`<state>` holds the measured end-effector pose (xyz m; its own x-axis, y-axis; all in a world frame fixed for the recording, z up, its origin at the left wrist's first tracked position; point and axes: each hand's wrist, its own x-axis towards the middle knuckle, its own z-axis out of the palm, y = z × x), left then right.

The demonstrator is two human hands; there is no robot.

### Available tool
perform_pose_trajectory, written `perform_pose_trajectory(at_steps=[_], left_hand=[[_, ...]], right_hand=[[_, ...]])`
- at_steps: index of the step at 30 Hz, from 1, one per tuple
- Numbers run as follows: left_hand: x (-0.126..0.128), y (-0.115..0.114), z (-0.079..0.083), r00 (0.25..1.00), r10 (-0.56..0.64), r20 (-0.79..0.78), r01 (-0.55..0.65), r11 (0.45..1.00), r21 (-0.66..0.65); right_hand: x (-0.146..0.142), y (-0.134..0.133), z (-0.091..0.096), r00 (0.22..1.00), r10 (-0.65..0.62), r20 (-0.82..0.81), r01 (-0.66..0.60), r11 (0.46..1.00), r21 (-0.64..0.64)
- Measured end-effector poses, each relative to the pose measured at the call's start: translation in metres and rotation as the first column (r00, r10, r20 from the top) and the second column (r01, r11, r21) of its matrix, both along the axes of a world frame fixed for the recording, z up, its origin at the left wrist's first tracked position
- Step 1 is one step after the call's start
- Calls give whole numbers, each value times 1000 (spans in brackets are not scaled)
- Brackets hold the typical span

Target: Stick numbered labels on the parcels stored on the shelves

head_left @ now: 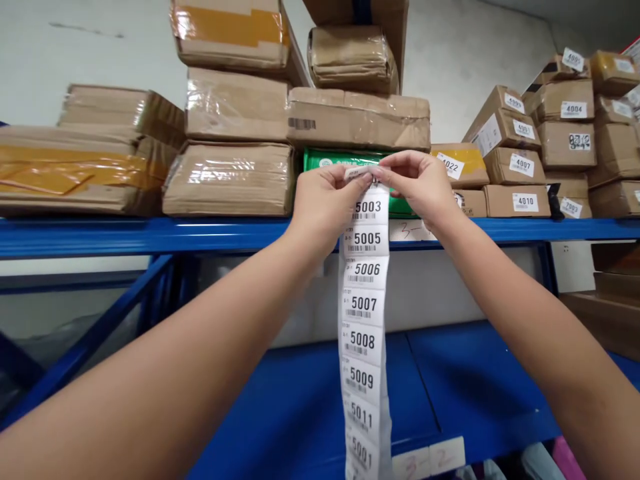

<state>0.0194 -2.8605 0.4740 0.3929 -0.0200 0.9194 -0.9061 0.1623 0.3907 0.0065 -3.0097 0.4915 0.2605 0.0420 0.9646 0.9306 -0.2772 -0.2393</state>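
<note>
A long strip of white numbered barcode labels (364, 304) hangs down from my hands past the blue shelf edge. Its top end is pinched between the thumb and fingers of my left hand (327, 197). My right hand (419, 181) is closed at the same top end, thumb and fingertips on the uppermost label. Whether that label has come off its backing I cannot tell. Directly behind my hands, a green package (345, 159) lies on the upper shelf, partly hidden by them.
Brown cardboard boxes (230, 177) are stacked on the blue upper shelf (240, 235). Boxes with number labels (525, 202) stand at the right. Below is a blue lower shelf (460, 373) with a handwritten card (447, 456) on its edge. A blue diagonal brace (100, 333) is at left.
</note>
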Motion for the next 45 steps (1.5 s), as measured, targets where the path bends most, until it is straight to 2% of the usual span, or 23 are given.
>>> perform_pose_trajectory(at_steps=[4, 9, 11, 13, 15, 18, 19, 21, 24, 27, 29, 32, 34, 36, 39, 42, 45], left_hand=[[10, 2, 8, 998, 60, -10, -61, 996, -63], [16, 10, 14, 987, -126, -95, 116, 987, -108], [20, 18, 16, 988, -119, -102, 110, 990, -92], [23, 28, 17, 992, -80, -97, 74, 995, -64], [26, 37, 16, 993, -72, -90, 70, 997, -23], [26, 48, 11, 993, -94, -76, 95, 995, 8], [25, 51, 10, 993, -97, -70, 98, 995, 7], [25, 56, 8, 993, -97, -60, 97, 995, 4], [25, 60, 8, 993, -107, -46, 107, 994, -3], [28, 62, 10, 989, -145, -23, 145, 989, -13], [29, 62, 12, 985, -171, 0, 171, 985, -14], [30, 62, 14, 973, -226, 47, 227, 974, -2], [28, 60, 16, 958, -279, 66, 278, 960, 20], [25, 59, 19, 941, -331, 77, 329, 944, 31], [22, 59, 25, 930, -359, 85, 357, 933, 39], [19, 60, 28, 935, -350, 61, 348, 936, 49], [16, 59, 27, 933, -359, 18, 357, 931, 74]], right_hand=[[7, 15, 9, 982, -113, 148, 120, 992, -36], [15, 34, 37, 902, -323, 285, 348, 937, -40], [16, 41, 50, 852, -420, 314, 445, 895, -12], [14, 46, 60, 772, -545, 327, 557, 828, 68], [10, 51, 66, 663, -688, 295, 679, 718, 149], [7, 55, 68, 514, -826, 231, 820, 552, 151], [8, 55, 68, 485, -843, 231, 840, 523, 145], [11, 53, 68, 457, -852, 255, 847, 505, 166], [15, 46, 70, 471, -835, 285, 835, 526, 163], [8, 39, 67, 548, -784, 291, 806, 589, 68], [-3, 41, 58, 657, -702, 273, 723, 690, 35], [-18, 56, 38, 869, -466, 168, 481, 875, -57], [-26, 66, 25, 951, -301, 73, 308, 945, -111], [-30, 72, 18, 981, -193, 17, 194, 977, -92], [-34, 69, 20, 991, -119, -68, 118, 993, -21], [-37, 61, 27, 979, -114, -171, 118, 993, 11], [-37, 58, 29, 972, -151, -183, 161, 986, 45]])
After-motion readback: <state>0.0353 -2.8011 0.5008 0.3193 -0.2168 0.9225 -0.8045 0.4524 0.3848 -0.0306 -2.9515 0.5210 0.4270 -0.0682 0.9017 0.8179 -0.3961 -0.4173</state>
